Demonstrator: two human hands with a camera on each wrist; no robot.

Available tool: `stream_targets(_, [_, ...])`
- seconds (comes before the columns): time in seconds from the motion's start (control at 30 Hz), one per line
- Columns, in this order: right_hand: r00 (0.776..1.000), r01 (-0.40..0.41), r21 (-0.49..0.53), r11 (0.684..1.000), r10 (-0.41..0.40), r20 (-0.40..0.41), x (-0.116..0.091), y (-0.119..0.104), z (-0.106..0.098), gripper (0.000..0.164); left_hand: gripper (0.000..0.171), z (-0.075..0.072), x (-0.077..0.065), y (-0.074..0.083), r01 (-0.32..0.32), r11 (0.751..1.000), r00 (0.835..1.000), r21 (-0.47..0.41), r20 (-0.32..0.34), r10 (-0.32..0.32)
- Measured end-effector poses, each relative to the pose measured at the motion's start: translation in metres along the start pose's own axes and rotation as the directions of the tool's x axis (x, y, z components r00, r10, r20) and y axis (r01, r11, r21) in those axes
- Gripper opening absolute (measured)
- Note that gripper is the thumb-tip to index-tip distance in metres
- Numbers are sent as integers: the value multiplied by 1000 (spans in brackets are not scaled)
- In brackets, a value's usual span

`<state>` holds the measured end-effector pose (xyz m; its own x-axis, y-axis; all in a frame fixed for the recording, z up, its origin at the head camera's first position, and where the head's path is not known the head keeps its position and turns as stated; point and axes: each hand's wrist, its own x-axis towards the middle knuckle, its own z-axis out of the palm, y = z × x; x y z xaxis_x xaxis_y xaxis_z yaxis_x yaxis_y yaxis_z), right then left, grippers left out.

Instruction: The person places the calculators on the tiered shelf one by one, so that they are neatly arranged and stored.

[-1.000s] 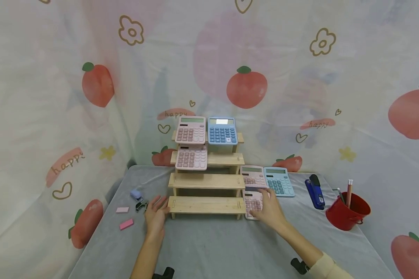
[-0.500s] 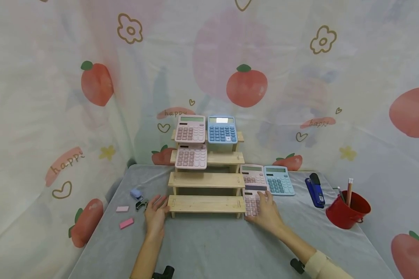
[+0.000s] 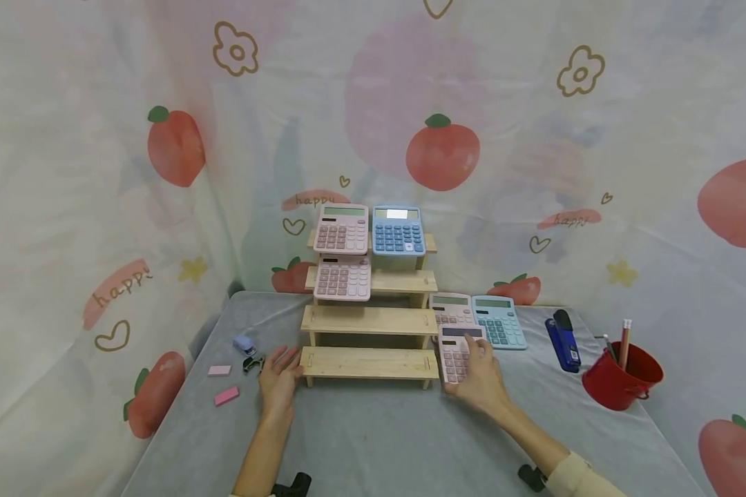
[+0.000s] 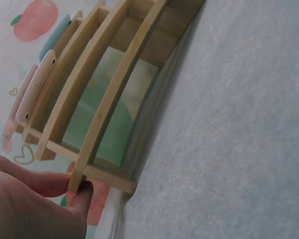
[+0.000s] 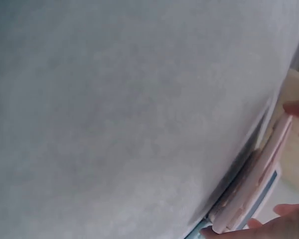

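Note:
My left hand (image 3: 278,379) pinches the left end of the lowest plank of a stepped wooden shelf (image 3: 369,363); thumb and fingertip meet its edge in the left wrist view. My right hand (image 3: 481,376) grips a pink calculator (image 3: 454,355) by its edges, just right of the shelf. In the right wrist view this calculator (image 5: 261,179) tilts up from the grey cloth, fingers at both ends. Behind it lie another pink calculator (image 3: 451,310) and a light blue calculator (image 3: 499,322). The shelf bears two pink calculators, upper (image 3: 341,229) and lower (image 3: 343,278), plus a blue calculator (image 3: 398,230).
To the right are a blue stapler (image 3: 562,342) and a red bucket (image 3: 615,386) with pencils. Left of the shelf lie two pink erasers, one pale (image 3: 220,371) and one darker (image 3: 226,395), a small blue object (image 3: 244,344) and a black clip (image 3: 252,364). A patterned curtain (image 3: 503,172) hangs behind.
My right hand has closed on the near pink calculator and raised it off the cloth, shifting it slightly right. The left hand stays at the shelf's end.

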<state>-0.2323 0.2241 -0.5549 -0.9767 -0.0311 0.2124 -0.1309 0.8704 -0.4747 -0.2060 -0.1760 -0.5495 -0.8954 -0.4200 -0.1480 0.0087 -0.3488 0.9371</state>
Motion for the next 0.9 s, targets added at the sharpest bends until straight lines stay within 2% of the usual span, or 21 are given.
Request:
stream_targets(0.1, [999, 6, 24, 1000, -5, -32, -1, -4, -12, 122, 72, 0, -1, 1, 5, 1000, 1000, 1, 6, -5])
stream_targets(0.23, [996, 32, 46, 998, -28, -81, 1, -16, -38, 119, 72, 0, -1, 2, 8, 1000, 1000, 0, 11, -8])
stream_targets(0.4, [986, 103, 43, 994, -96, -137, 6, -37, -69, 116, 72, 0, -1, 1, 1, 1000, 1000, -3, 7, -1])
stream_targets(0.5, [981, 138, 32, 990, -132, -141, 10, -51, -82, 114, 73, -1, -1, 1, 6, 1000, 1000, 6, 7, -6])
stream_targets(0.67, [980, 174, 39, 984, -169, -109, 22, -78, -91, 110, 72, -2, 0, 1, 4, 1000, 1000, 13, 7, -4])
stream_targets(0.9, [975, 215, 63, 975, -210, -72, 43, -113, -88, 107, 73, -2, 0, 2, 4, 1000, 1000, -6, 20, -4])
